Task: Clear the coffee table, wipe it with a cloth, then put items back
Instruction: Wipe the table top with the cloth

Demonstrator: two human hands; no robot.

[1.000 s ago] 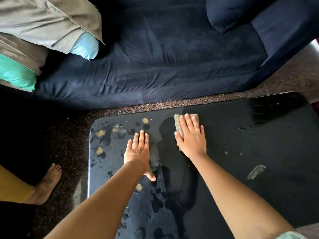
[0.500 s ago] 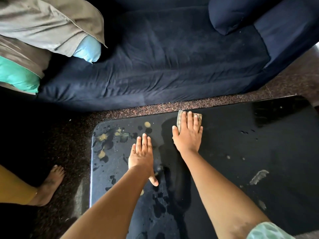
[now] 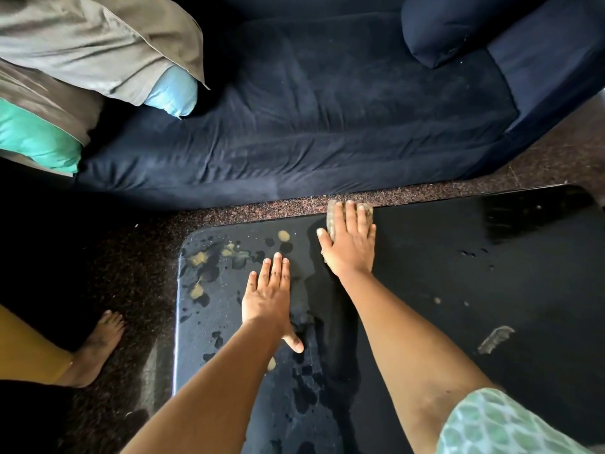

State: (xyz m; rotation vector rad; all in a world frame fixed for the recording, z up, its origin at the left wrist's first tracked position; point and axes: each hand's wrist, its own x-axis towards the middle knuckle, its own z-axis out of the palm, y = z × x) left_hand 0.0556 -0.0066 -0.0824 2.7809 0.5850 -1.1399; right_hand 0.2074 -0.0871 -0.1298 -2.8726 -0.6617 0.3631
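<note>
The glossy black coffee table (image 3: 491,273) fills the lower right of the head view. My right hand (image 3: 352,244) lies flat on a small beige cloth (image 3: 332,217), pressing it against the table's far edge; only the cloth's left side and far corners show. My left hand (image 3: 268,296) rests flat on the tabletop with fingers straight, holding nothing. Wet patches and yellowish blotches (image 3: 199,257) mark the table's left end.
A dark blue sofa (image 3: 327,119) stands just beyond the table across a strip of brown carpet (image 3: 262,208). Grey, blue and green pillows (image 3: 82,60) pile at its left. A bare foot (image 3: 95,348) stands left of the table. A pale smear (image 3: 496,339) sits at right.
My right hand has pushed the cloth away from me to the table's far edge. My left hand stays planted in the same place.
</note>
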